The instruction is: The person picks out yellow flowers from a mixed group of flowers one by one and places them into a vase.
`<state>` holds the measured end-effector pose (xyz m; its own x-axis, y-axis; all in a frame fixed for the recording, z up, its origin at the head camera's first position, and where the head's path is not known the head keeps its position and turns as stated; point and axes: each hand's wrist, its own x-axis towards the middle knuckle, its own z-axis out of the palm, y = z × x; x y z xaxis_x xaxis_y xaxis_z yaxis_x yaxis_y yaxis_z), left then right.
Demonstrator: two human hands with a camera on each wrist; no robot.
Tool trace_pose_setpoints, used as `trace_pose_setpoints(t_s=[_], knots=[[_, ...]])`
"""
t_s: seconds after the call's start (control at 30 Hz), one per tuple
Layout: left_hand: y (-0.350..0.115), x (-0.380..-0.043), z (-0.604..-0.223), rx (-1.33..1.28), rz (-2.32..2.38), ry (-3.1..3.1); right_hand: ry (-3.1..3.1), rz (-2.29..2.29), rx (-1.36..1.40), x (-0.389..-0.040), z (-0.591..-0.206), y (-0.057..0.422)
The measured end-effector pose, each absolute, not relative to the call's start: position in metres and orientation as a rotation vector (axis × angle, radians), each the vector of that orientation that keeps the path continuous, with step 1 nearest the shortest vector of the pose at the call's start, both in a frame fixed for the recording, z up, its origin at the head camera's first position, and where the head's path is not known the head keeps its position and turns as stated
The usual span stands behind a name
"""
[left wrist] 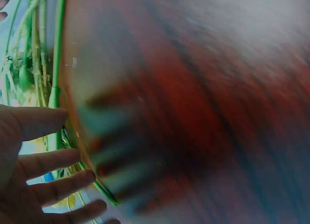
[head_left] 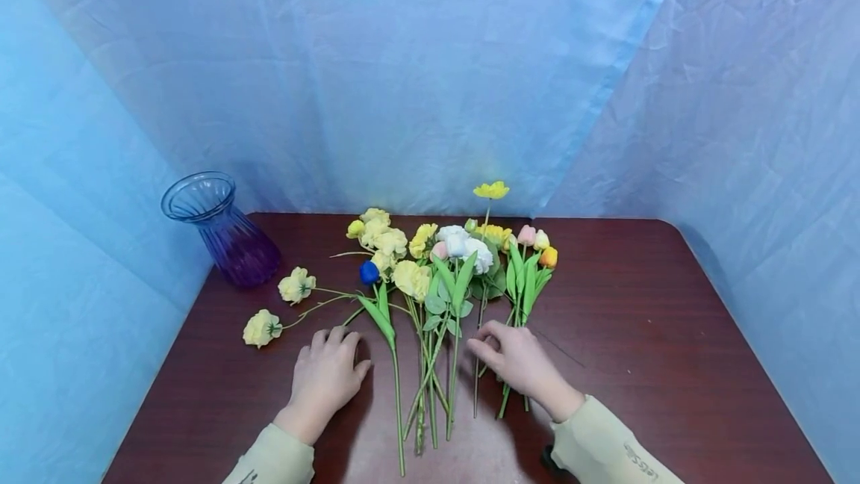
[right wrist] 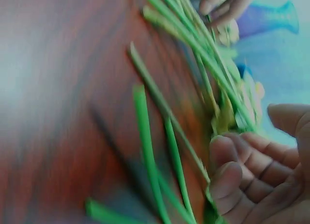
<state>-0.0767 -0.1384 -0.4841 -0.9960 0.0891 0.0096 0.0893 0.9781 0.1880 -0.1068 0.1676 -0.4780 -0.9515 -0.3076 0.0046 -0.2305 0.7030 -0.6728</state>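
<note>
My left hand [head_left: 328, 372] hovers low over the table, fingers spread, left of the blue tulip [head_left: 369, 272] and its long green stem [head_left: 398, 409]. In the left wrist view its fingers [left wrist: 53, 161] are apart with nothing between them. Close to the stems of the right-hand group is my right hand [head_left: 513, 357]. The right wrist view shows its fingers [right wrist: 225, 178] loosely bent and the thumb apart from them, beside several green stems [right wrist: 147, 146]. Between the hands lie pale yellow flowers [head_left: 411, 279], white flowers [head_left: 478, 256] and crossing stems. Pink and orange tulips [head_left: 549, 257] lie farther right.
A blue-to-purple glass vase [head_left: 235, 237] stands at the back left of the dark wooden table [head_left: 645, 334]. Two pale yellow blooms [head_left: 262, 329] lie in front of it. One yellow flower [head_left: 491, 190] sticks up at the back edge. Blue cloth [head_left: 403, 81] hangs behind and at both sides.
</note>
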Motion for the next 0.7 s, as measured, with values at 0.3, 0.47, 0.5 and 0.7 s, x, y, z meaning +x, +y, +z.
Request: trace_pose_setpoints(t_s=[0.3,0.47,0.5,0.7], knots=[[-0.144,-0.071,-0.487,-0.176,-0.333,-3.266,2.478,-1.258,-0.29,-0.108,-0.491,0.141],[-0.148,-0.07,-0.486,-0.182,-0.337,-3.285,2.354,-1.411,-0.182,-0.109,-0.484,0.144],[-0.148,-0.069,-0.486,-0.186,-0.341,-3.285,2.347,-1.445,-0.154,-0.108,-0.481,0.147],[-0.152,-0.067,-0.489,-0.199,-0.369,-3.29,2.476,-1.491,-0.033,-0.106,-0.453,0.191]])
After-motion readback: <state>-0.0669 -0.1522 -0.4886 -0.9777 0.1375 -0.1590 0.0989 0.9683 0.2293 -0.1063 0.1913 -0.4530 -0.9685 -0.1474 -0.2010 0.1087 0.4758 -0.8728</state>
